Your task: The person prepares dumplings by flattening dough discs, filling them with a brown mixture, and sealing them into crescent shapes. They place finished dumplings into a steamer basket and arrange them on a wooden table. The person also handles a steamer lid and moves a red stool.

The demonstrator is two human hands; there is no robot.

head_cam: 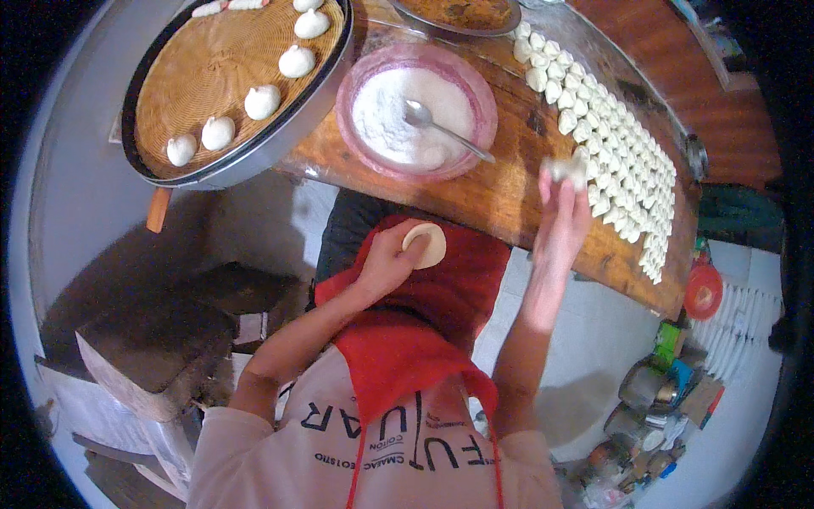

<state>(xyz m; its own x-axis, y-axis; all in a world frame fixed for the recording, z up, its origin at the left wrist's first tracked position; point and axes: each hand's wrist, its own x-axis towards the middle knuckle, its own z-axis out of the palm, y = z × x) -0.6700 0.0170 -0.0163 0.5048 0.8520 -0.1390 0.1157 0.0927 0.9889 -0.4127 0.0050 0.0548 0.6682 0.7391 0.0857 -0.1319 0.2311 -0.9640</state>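
A flat round dough wrapper [434, 247] is pinched between the thumb and fingers of my left hand [389, 256], above the red apron [445, 292] on my lap. Over the right part of the wooden table [509, 210], my right hand [565, 207] reaches forward with a blurred whitish dough piece [567, 169] at its fingertips. Just beyond these fingers lie rows of small pale dough pieces [620, 153], packed close together. Between my hands, farther back, stands a pink bowl [348, 114] of white powder [388, 121]. A metal spoon [451, 132] rests in it, handle over the rim.
At the left, a round steamer [254, 172] with a woven mat [203, 83] holds several pinched white buns [262, 102]. Its wooden handle [159, 210] juts forward. A round pan [461, 14] sits at the back. Clutter with pots [642, 385] and a red basin [703, 292] is at the right.
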